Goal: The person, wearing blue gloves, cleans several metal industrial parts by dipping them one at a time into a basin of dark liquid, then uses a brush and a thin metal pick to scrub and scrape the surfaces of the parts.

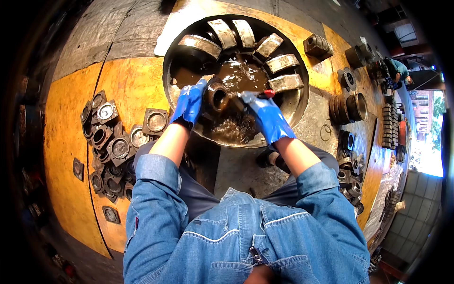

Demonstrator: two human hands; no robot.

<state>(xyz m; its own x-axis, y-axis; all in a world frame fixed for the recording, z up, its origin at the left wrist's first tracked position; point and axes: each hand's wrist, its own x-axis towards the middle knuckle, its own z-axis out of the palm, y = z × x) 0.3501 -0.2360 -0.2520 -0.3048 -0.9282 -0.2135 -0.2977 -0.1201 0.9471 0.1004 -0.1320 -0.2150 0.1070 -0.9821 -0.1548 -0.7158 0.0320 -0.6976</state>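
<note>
My left hand (189,102), in a blue rubber glove, grips a dark, wet metal part with a round bore (211,102) and holds it tilted over a wide round metal basin (301,113). My right hand (268,116), also gloved in blue, is closed around a tool whose red handle end (267,93) sticks out past the fingers. The tool's working end, close to the part's right side, is blurred; it may be a brush. Murky brown liquid (243,71) ripples and splashes in the basin below both hands.
Curved metal blocks (222,33) line the basin's far inner side. Left lies a heap of square flanged parts with round holes (118,147). At right stand large metal rings (347,109), a cylindrical part (318,46) and more parts (349,175). A person (397,71) is at far right.
</note>
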